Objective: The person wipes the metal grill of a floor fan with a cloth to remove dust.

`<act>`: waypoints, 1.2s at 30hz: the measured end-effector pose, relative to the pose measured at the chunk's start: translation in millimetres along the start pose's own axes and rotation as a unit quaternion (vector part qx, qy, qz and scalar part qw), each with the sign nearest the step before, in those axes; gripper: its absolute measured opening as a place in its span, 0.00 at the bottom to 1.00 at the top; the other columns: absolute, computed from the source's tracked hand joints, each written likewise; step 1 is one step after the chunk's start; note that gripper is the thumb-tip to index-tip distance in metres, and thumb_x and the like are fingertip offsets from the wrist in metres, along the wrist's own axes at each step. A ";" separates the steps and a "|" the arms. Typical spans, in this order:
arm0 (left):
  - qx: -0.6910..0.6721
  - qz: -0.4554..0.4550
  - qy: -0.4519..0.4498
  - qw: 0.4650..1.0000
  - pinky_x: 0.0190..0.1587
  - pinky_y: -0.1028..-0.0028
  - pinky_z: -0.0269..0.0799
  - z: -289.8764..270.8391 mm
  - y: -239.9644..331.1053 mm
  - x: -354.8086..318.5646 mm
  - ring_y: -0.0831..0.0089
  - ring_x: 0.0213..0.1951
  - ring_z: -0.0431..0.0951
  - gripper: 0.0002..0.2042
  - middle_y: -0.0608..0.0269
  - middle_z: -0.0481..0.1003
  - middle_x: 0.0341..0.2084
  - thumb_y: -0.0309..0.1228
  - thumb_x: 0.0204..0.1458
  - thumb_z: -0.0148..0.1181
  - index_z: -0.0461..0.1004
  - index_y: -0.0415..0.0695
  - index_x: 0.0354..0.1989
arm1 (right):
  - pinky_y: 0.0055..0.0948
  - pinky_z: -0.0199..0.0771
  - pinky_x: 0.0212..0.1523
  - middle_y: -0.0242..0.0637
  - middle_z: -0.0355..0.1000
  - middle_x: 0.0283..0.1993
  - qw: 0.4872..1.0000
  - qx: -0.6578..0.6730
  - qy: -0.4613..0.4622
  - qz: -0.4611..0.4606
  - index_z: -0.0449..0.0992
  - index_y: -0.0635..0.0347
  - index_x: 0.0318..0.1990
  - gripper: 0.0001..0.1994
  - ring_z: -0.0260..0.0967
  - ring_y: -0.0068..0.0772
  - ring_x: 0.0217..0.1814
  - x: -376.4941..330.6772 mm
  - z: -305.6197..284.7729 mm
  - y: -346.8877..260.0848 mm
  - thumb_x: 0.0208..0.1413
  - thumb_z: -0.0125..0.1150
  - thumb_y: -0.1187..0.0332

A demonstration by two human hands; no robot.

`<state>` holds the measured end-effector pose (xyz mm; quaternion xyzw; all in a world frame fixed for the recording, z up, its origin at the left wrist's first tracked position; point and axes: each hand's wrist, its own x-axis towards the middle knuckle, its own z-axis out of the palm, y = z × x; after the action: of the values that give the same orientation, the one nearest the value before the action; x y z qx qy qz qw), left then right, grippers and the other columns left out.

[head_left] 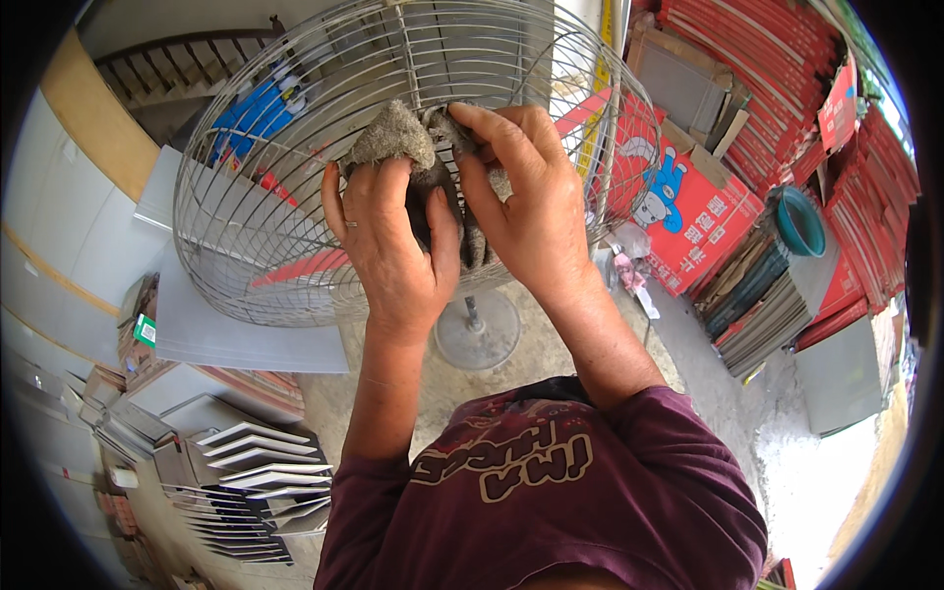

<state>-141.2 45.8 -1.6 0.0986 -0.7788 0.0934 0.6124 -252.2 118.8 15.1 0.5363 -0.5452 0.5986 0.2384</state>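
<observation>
A large standing fan with a round wire guard [211,280] is in front of me, red blades [303,266] showing through the wires. At the middle of the guard, a bunched, dusty grey rag [395,136] lies over the dark hub housing. The fingers of my left hand [391,241], one wearing a ring, are wrapped round the rag and the housing. My right hand [536,192] pinches a grey fold of what looks like the same rag, thumb and forefinger close together. Both hands hide most of the housing. Below is the fan's round base [479,339].
Red cardboard boxes [688,221] and flattened red cartons [752,79] are piled at the right, by a teal basin [800,222]. Grey tiles [261,462] stand in stacks at the lower left. A pale sheet [246,329] lies left of the fan; a stair railing [182,64] is behind.
</observation>
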 end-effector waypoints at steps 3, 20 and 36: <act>0.012 0.001 0.001 1.000 0.63 0.44 0.50 0.4 -3.9 -2.4 0.57 0.46 0.71 0.21 0.55 0.71 0.42 0.25 0.51 0.59 0.63 0.38 0.54 | 0.35 0.74 0.32 0.38 0.69 0.37 1.000 -0.017 -0.002 0.012 0.76 0.57 0.45 0.14 0.73 0.41 0.33 2.2 -2.0 2.4 0.49 0.63 0.76; 0.089 -0.120 0.031 0.988 0.62 0.60 0.56 -36.7 -31.8 -30.8 0.55 0.59 0.63 0.27 0.47 0.66 0.57 0.20 0.51 0.57 0.57 0.35 0.60 | 0.21 0.76 0.36 0.34 0.73 0.34 0.985 -0.021 0.093 0.146 0.78 0.62 0.46 0.13 0.73 0.20 0.31 -11.1 -35.2 52.8 0.51 0.64 0.79; -0.089 -0.124 0.035 0.988 0.65 0.60 0.52 -44.0 -27.2 -34.0 0.55 0.62 0.62 0.27 0.44 0.63 0.60 0.17 0.51 0.53 0.56 0.32 0.62 | 0.18 0.75 0.38 0.30 0.70 0.35 0.982 0.056 0.142 0.110 0.77 0.62 0.48 0.13 0.71 0.17 0.34 -26.0 -20.0 59.4 0.53 0.63 0.79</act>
<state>-84.9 32.6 -23.8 0.1362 -0.7439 -0.0500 0.6523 -303.4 127.4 -28.5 0.3954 -0.5268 0.7208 0.2157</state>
